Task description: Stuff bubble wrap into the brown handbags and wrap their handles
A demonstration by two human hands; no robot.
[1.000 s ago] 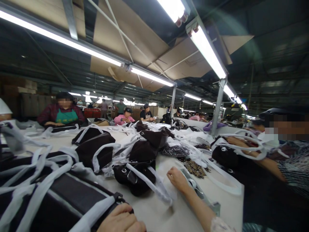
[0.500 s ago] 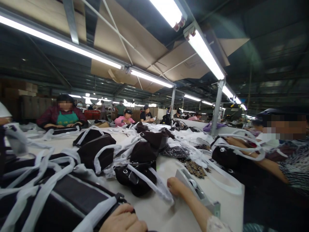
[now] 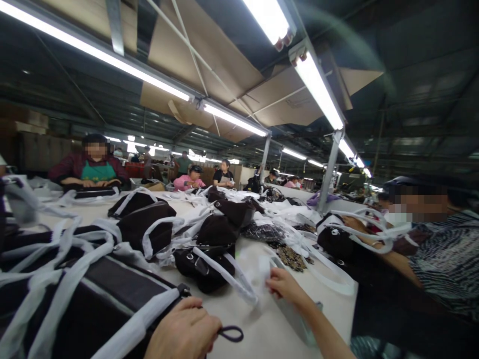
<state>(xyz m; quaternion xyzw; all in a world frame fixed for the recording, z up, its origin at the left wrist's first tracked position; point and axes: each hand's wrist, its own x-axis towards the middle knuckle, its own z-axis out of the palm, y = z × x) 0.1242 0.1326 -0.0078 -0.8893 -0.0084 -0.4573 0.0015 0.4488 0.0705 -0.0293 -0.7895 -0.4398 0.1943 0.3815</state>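
Note:
My left hand (image 3: 183,326) is closed at the end of a black bag (image 3: 112,289) whose strap is wrapped in white material. A thin black loop (image 3: 231,333) sticks out beside its fingers. My right hand (image 3: 282,285) reaches over the table, its fingers pinched on a thin whitish piece (image 3: 264,271) that is blurred. Below and behind that hand lies a grey-green tape dispenser (image 3: 299,319), partly hidden by the forearm. A smaller black bag (image 3: 207,267) with a white-wrapped strap rests between the hands, farther back.
More black bags (image 3: 147,224) with wrapped straps cover the pale table (image 3: 243,349). Small metal parts (image 3: 292,257) lie in a pile beyond my right hand. At the right, a person (image 3: 445,249) handles another bag. A metal post (image 3: 331,169) rises behind. Others work across the table.
My right hand has lifted away from the dispenser, and a whitish piece now shows at its fingers. My left hand has moved slightly up, with the black loop now in view.

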